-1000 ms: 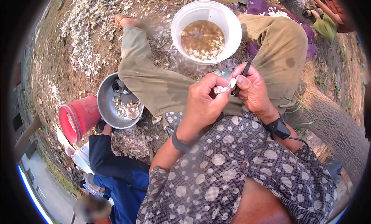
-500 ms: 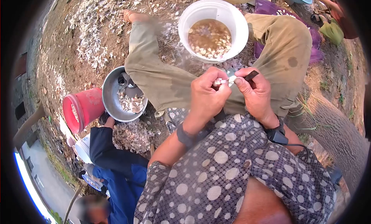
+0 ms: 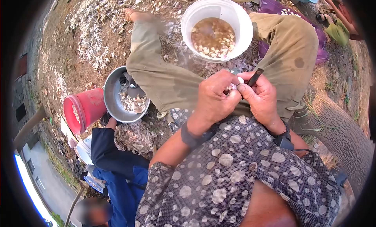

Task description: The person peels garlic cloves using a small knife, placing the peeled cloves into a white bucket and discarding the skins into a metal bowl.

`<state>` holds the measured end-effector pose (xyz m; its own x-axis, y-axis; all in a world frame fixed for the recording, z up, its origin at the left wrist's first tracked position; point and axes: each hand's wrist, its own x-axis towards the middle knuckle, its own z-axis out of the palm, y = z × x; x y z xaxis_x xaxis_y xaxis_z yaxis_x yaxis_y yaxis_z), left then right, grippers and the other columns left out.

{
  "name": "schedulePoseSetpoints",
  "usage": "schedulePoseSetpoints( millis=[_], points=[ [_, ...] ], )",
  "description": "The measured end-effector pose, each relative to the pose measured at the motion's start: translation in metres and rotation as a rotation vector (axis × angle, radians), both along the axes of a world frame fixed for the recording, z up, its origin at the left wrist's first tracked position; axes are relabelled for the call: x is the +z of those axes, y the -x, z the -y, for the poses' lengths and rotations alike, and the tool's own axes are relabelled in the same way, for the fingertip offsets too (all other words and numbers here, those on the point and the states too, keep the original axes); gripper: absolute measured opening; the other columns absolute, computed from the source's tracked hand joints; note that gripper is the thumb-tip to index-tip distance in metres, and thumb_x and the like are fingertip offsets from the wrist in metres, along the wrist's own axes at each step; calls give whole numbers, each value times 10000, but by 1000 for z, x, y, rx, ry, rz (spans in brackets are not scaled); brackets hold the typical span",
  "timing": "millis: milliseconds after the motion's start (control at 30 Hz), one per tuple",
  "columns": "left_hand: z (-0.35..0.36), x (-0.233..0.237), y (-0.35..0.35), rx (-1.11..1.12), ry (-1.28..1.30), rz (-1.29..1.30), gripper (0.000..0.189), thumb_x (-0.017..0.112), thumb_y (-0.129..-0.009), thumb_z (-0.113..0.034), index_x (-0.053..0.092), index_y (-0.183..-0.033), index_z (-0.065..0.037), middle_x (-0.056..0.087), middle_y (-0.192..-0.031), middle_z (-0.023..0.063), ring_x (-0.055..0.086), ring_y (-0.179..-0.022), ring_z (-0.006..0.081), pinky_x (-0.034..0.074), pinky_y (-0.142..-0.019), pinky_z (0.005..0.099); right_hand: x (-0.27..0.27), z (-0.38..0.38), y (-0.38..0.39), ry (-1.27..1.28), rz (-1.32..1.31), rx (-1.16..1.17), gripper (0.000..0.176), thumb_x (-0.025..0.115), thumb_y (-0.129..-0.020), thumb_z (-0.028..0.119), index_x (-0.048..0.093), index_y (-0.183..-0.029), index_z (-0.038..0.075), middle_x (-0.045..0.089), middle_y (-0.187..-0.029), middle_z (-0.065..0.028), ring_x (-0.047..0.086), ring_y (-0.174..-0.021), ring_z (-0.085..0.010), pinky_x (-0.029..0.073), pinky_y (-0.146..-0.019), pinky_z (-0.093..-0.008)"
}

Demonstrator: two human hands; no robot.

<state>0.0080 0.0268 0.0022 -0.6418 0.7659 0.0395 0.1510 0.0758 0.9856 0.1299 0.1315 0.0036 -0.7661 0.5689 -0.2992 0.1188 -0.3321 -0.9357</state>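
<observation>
Drawn closer together since the earlier frame: left hand (image 3: 218, 94) and right hand (image 3: 261, 96), with the dark tool (image 3: 256, 76), probably a knife, tipped more upright. Could slip toward the left thumb if pushed too hard against a damp or slick clove (image 3: 240, 80), given fingertips so near the hidden working end. Could also drop the clove into the lap through too loose a pinch.

Left grip closed, thumb against curled fingers, on pinkish-skinned garlic (image 3: 231, 87). Right grip closed around the tool, thumb pressed in beside the clove. Clove at the meeting of both sets of fingertips; exact contact with the edge impossible to tell.

Just below the grip, spotted shirt (image 3: 226, 159). Around it, khaki trousers (image 3: 176, 80). Beyond it, white bucket (image 3: 245, 27) of brownish water and cloves. Left of it, metal bowl (image 3: 111, 101) with garlic pieces, then red bucket (image 3: 93, 105), beside a co-worker's dark sleeve (image 3: 113, 148). Farther off to the right, purple cloth (image 3: 322, 51) under white pieces.
</observation>
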Motion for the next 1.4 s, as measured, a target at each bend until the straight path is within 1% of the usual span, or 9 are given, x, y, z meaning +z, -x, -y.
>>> schedulePoseSetpoints(
  millis=[67, 200, 400, 600, 733, 900, 1133, 1333, 1400],
  points=[
    [3, -8, 1, -31, -10, 211, 53, 635, -800, 17, 638, -839, -19, 626, -750, 32, 603, -638, 106, 451, -526, 282, 5, -3, 3, 99, -35, -4, 233, 679, -969, 55, 628, -1191, 12, 667, -980, 11, 599, -841, -30, 498, -717, -203],
    [5, -14, 9, -150, -93, 1073, 97, 618, -827, 20, 621, -895, -49, 641, -809, 27, 533, -631, 57, 397, -514, 236, 9, -33, -7, 354, 30, 170, 214, 660, -979, 94, 625, -1174, 16, 676, -942, -27, 593, -770, -36, 428, -591, -175],
    [0, -20, 3, -211, -315, 1388, 159, 625, -858, -38, 575, -1000, -89, 639, -898, 81, 435, -606, 64, 355, -515, 225, -5, -36, -11, 708, -112, 117, 173, 631, -984, 115, 612, -1133, 28, 651, -870, -66, 465, -579, -22, 305, -467, -153],
    [-4, -21, 9, -149, -559, 1461, 150, 642, -865, -52, 577, -996, -87, 490, -770, -5, 370, -593, 68, 348, -516, 247, -3, -42, -15, 843, -164, 149, 187, 615, -1009, 157, 594, -1142, 27, 621, -852, -76, 356, -521, 6, 282, -461, -130],
    [-5, -2, 24, 43, -223, 1069, 111, 644, -880, -45, 589, -965, -89, 518, -761, -27, 395, -608, 54, 349, -521, 258, -6, -61, -27, 821, -188, 35, 214, 607, -1024, 193, 586, -1154, 25, 617, -871, -74, 343, -516, 19, 281, -460, -128],
    [-13, 4, 21, -128, 469, 234, 97, 617, -908, -74, 620, -999, -41, 564, -828, -33, 478, -726, 40, 392, -629, 224, 4, -102, -47, 615, -236, -101, 207, 586, -1037, 197, 587, -1157, 28, 623, -882, -69, 337, -508, 21, 278, -459, -131],
    [-6, -16, 14, -263, 526, 84, 273, 558, -930, -59, 623, -1183, 20, 642, -1077, 186, 628, -913, 219, 501, -832, 347, 41, -249, -106, -134, -117, -538, 189, 589, -1040, 231, 601, -1091, 49, 617, -824, -19, 430, -562, -19, 309, -454, -174],
    [-21, 5, 11, -287, 571, 204, 322, 558, -947, -40, 555, -1262, 23, 678, -937, 140, 640, -712, 184, 526, -680, 323, 29, -341, -143, -302, 222, -747, 176, 578, -1034, 196, 619, -1089, 34, 644, -819, -42, 392, -478, -18, 290, -403, -190],
    [-23, 8, 6, -223, 522, 278, 316, 571, -949, -39, 536, -1256, 27, 685, -897, 107, 624, -672, 145, 519, -639, 297, 32, -327, -148, -287, 94, -787, 196, 583, -1028, 191, 628, -1102, 16, 649, -827, -49, 387, -473, -15, 296, -395, -188]
  ],
)
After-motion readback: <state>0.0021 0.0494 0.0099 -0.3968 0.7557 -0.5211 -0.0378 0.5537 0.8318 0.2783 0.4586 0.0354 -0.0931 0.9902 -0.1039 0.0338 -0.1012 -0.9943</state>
